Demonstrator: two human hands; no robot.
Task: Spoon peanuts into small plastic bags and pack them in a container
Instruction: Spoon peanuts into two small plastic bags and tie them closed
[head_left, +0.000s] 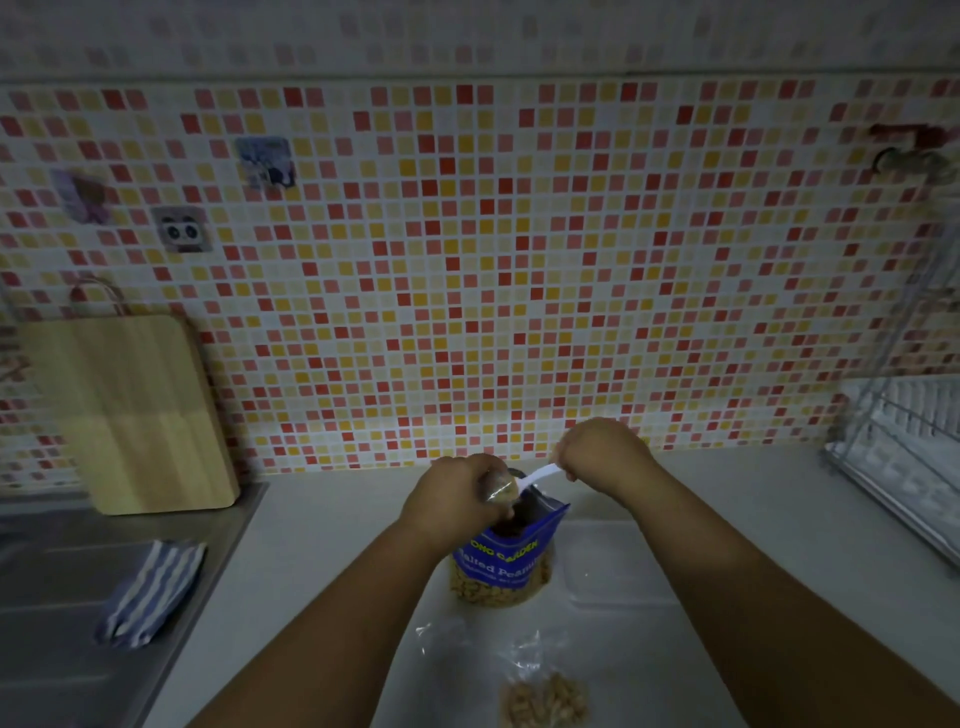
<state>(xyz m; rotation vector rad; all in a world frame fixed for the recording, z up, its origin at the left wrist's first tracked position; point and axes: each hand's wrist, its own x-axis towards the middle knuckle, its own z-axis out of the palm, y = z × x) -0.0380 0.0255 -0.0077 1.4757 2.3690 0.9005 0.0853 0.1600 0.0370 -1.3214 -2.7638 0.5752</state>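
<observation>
a: where's the small plastic bag right now?
b: pinched in the fingers of the left hand, held just over the open mouth of the blue salted peanuts pouch, which stands on the table. it's thin, crinkled clear film with a pale lump of peanuts in it.
a: and the spoon?
b: a white plastic spoon, gripped by its handle in the fingers of the right hand. its long axis runs from that hand down and left towards the bag. the bowl end meets the bag's mouth, but blur hides whether it's inside.
a: so the next move turns on that line?
b: i'd say so. the bag lies just left of the spoon's tip, with the pouch opening below both, so a spill should fall back in. the right hand is nearer the wall, the left nearer the pouch.
a: the container?
b: a clear plastic container, shallow with rounded corners, on the table just right of the pouch. i can't tell if anything's in it. one filled bag lies at the near edge.
a: anything else?
b: a wooden cutting board leaning on the mosaic tile wall at left, a striped cloth by the steel sink, and a wire dish rack far right.
</observation>
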